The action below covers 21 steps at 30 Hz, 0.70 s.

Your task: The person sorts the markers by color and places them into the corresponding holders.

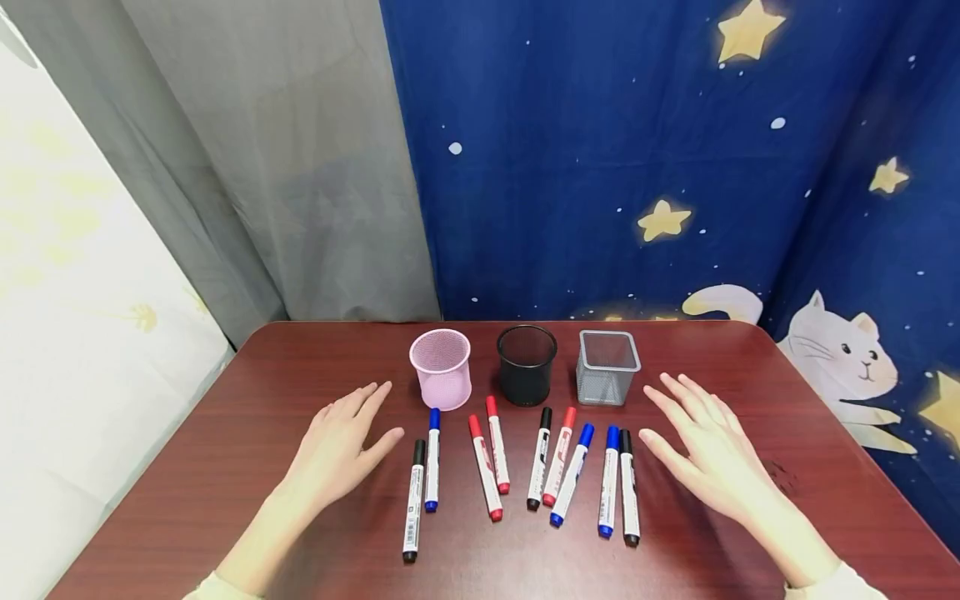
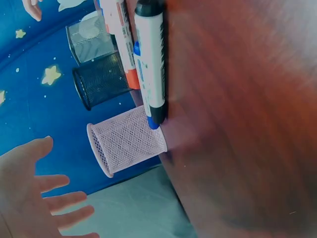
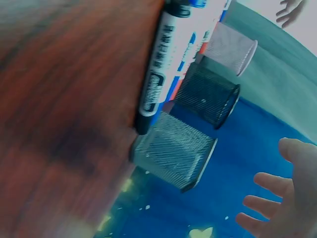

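My left hand (image 1: 335, 450) is held over the table with fingers spread, holding nothing. Nearest to it lie a black-capped marker (image 1: 413, 500) and a blue-capped marker (image 1: 432, 460). On the other side my right hand (image 1: 708, 446) spreads its fingers too, beside another black-capped marker (image 1: 629, 487) and a blue-capped marker (image 1: 609, 482). Between the hands lie two red markers (image 1: 486, 467) (image 1: 498, 444), and a group of a black marker (image 1: 539, 458), a red marker (image 1: 559, 457) and a blue marker (image 1: 572, 475). Behind them stand a pink round mesh cup (image 1: 444, 383), a black round mesh cup (image 1: 527, 375) and a grey square mesh cup (image 1: 606, 379).
The dark red wooden table (image 1: 352, 546) has rounded far corners. A grey curtain (image 1: 300, 167) and a blue curtain (image 1: 585, 167) with stars and a white cat hang behind its far edge. At the left is a bright white cloth (image 1: 82, 292).
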Motion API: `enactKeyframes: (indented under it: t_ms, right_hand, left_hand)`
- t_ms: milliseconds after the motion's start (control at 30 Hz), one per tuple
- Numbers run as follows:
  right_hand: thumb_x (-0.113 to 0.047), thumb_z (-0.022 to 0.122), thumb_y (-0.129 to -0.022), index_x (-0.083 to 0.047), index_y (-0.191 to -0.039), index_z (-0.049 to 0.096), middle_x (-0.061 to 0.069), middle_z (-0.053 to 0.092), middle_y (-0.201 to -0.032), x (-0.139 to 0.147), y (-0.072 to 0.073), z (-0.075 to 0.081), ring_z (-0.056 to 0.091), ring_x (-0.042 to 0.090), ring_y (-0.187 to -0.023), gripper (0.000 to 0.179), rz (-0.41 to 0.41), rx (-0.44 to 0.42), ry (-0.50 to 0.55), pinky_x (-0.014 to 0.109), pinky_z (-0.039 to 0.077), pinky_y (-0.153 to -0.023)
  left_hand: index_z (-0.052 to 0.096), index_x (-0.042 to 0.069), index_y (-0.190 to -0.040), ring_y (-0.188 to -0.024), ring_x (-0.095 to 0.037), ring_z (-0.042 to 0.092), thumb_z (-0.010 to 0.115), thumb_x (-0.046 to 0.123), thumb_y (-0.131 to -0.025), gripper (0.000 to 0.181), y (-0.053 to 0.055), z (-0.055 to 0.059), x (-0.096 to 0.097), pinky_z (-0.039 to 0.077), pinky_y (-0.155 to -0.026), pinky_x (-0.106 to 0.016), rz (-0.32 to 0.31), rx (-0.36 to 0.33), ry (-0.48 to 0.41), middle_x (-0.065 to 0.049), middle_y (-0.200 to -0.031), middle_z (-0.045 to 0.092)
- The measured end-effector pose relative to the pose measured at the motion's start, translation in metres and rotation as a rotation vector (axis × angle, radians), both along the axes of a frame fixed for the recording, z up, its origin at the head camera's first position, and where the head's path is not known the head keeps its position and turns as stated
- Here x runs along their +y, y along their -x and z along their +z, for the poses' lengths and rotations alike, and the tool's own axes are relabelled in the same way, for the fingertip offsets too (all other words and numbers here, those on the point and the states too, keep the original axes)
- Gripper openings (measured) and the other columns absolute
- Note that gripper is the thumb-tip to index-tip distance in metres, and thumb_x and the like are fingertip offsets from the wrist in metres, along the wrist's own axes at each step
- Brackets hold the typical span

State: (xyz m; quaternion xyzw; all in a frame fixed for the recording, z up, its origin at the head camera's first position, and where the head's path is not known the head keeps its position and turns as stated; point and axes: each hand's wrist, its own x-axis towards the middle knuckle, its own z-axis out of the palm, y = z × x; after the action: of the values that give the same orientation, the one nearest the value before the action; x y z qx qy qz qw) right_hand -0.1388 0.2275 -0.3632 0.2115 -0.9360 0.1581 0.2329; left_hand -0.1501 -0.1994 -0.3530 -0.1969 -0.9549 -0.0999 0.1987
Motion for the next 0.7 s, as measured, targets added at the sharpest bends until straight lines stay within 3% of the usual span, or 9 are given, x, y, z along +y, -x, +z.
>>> enactKeyframes:
  t_ms: [200,367,533,700]
  right_hand:
    - [-0.029,0.065,-0.077,-0.01,-0.119,0.054,0.012,0.043,-0.128,-0.019,0.01,0.01,0.029,0.028,-0.123,0.047,0.074,0.061,0.005,0.05,0.024,-0.093]
    - [-0.027,0.065,-0.078,-0.011,-0.117,0.056,0.009,0.046,-0.125,-0.041,0.016,0.017,0.031,0.026,-0.122,0.044,0.165,0.065,-0.004,0.052,0.027,-0.09]
    - [-0.028,0.064,-0.079,-0.01,-0.115,0.058,0.008,0.049,-0.123,-0.067,0.023,0.017,0.035,0.025,-0.12,0.04,0.261,0.077,-0.015,0.049,0.029,-0.091]
    - [-0.029,0.062,-0.08,-0.011,-0.112,0.06,0.009,0.051,-0.12,-0.093,0.029,0.013,0.038,0.025,-0.118,0.037,0.342,0.083,-0.044,0.046,0.032,-0.091]
  left_hand:
    - [0.053,0.004,-0.119,-0.098,-0.03,0.052,0.062,0.035,-0.079,0.051,0.029,0.009,0.0,0.04,-0.078,-0.047,-0.052,0.02,-0.039,-0.013,-0.11,0.056]
    - [0.053,0.003,-0.117,-0.098,-0.03,0.051,0.064,0.033,-0.079,0.05,0.059,0.015,0.002,0.041,-0.077,-0.047,-0.061,-0.056,-0.096,-0.013,-0.108,0.056]
    - [0.051,-0.001,-0.119,-0.104,-0.031,0.047,0.065,0.031,-0.078,0.054,0.088,0.015,0.005,0.037,-0.086,-0.046,-0.108,-0.138,-0.114,-0.016,-0.112,0.053]
    - [0.049,-0.001,-0.121,-0.105,-0.032,0.046,0.066,0.035,-0.077,0.059,0.105,0.012,0.011,0.037,-0.085,-0.047,-0.096,-0.214,-0.102,-0.018,-0.113,0.051]
